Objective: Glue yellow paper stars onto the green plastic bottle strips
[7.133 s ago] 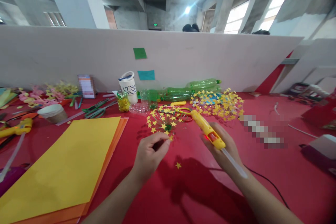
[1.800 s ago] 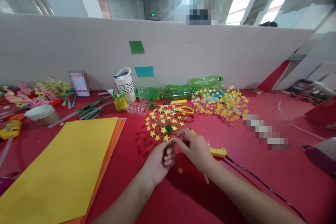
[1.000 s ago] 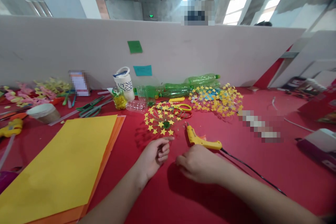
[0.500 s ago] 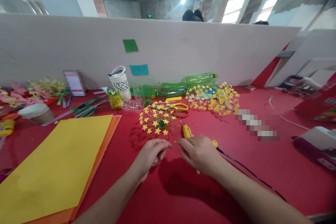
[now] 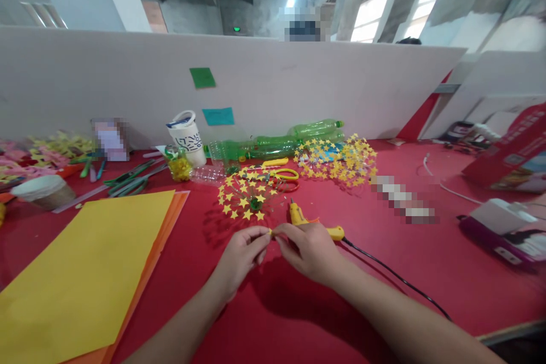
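Note:
Over the red table, my left hand and my right hand meet fingertip to fingertip. Pinched between them is a small yellow piece, mostly covered by fingers, so its shape is unclear. Just beyond my hands stands a spray of yellow paper stars fanned out around a green bottle-neck centre. A yellow glue gun lies right behind my right hand, which hides part of it; its black cord trails to the lower right.
Yellow and orange sheets lie at left. Scissors, green bottles and a second star cluster line the back, near a white cup. A white partition rises behind. A purple-and-white box sits at right.
My hands have come together: the right hand moved left with a small yellow piece, and the left fingertips closed on it too. The view has shifted slightly, and more of the glue gun shows.

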Demonstrator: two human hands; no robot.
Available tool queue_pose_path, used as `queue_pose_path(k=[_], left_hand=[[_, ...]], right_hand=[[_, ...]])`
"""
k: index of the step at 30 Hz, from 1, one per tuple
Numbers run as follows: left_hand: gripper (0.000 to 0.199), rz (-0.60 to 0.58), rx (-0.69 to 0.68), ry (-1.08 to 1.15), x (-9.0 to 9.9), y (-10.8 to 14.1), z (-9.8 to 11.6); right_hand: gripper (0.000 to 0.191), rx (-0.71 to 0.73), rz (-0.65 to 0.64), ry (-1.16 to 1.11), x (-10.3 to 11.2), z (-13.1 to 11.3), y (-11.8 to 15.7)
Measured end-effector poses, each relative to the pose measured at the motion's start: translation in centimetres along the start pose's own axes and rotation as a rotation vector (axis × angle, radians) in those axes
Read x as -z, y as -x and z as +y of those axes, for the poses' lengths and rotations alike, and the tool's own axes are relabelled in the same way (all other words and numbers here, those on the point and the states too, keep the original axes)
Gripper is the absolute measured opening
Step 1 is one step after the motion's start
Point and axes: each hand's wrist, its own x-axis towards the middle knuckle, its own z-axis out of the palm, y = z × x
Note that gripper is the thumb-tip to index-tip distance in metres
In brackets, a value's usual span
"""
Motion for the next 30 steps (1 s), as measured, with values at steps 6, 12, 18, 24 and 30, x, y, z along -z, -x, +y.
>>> queue_pose_path(k=[6,12,18,24,30], left_hand=[[0.018,-0.02,-0.144,-0.192,-0.1,0.2,-0.3],[0.017,-0.014,-0.151,-0.201,-0.2,0.3,0.0],[0.018,0.01,-0.187,-0.183,0.0,0.6,0.3],[0.015,0.031,-0.245,-0.105,0.0,1.0,0.2],[0.013,0.061,-0.327,-0.226,0.1,1.7,0.7]], right_hand=[[0.011,-0.185,0.004,-0.234,-0.3,0.3,-0.4],[0.009,-0.209,0.007,-0.317,-0.4,-0.1,-0.5],[0.016,-0.13,-0.121,0.129,2.7,2.2,-0.8],[0.026,-0.236,-0.408,0.38,5.2,6.0,0.4],[0.023,-0.253,-0.451,0.394,2.8,5.2,0.8]])
